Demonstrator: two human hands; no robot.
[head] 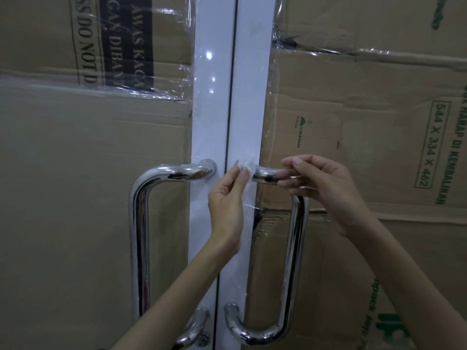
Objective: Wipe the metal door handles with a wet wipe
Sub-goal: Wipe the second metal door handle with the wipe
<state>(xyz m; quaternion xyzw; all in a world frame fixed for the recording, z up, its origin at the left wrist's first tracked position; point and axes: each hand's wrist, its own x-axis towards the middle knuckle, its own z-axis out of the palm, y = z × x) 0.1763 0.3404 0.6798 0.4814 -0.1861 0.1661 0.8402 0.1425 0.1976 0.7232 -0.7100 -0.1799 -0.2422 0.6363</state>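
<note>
While left hand [227,198] pinches wet wipe [249,170] against right handle [290,248], right hand [328,193] pinches handle top.

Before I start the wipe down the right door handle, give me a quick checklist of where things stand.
1. Wet wipe in hand: ok, the left hand pinches it.
2. Wipe on the metal: ok, it sits on the top arm of the right handle, near the white door frame.
3. Right hand on the handle: ok, its fingers are on the top bend.
4. Stroke path down the vertical bar: ok, nothing covers it.
5. Left handle: cannot tell if already wiped.
6. Wipe wetness: cannot tell.
</note>
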